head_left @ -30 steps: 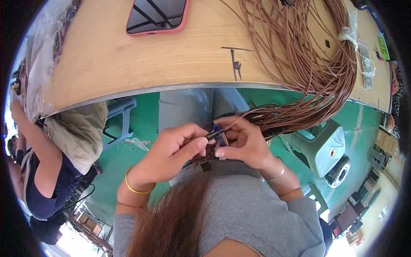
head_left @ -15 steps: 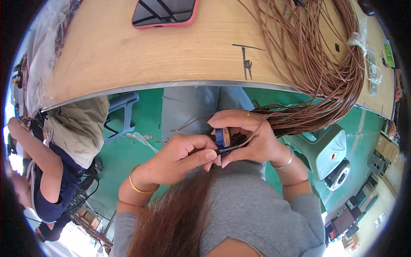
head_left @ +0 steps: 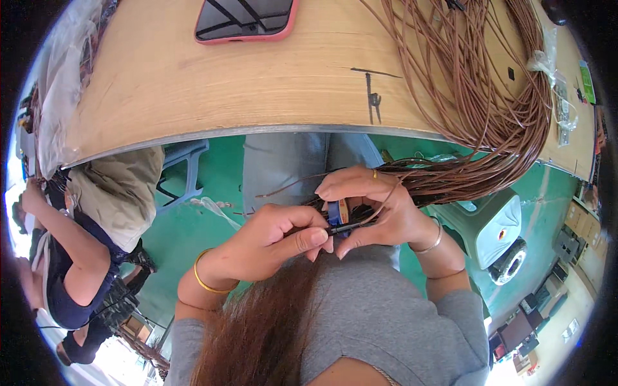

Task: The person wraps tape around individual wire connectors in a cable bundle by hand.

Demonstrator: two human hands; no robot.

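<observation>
My left hand (head_left: 273, 235) is closed, its thumb and forefinger pinching a thin brown wire at a black-covered stretch (head_left: 347, 228). Facing it, my right hand (head_left: 396, 209) curls round a small roll of tape (head_left: 334, 213), dark blue with a tan core. The roll sits between the two hands, just above the black stretch. Behind my right fingers, a thick bundle of brown wires (head_left: 457, 180) runs up to the right onto the table. A loose wire end pokes out left of my right fingertips. My palms hide how the tape meets the wire.
The wooden table (head_left: 244, 90) spans the far side, with a red-cased phone (head_left: 244, 19) and a coil of brown wires (head_left: 476, 77) on it. Right of my legs stands a pale green stool (head_left: 483, 225). At left, another person (head_left: 84, 251) sits near a blue-grey stool (head_left: 187, 177).
My right thumb has opened slightly away from the left fingertips, and more of the black stretch shows. The tape roll has turned a little. At left, the other person's arm has shifted.
</observation>
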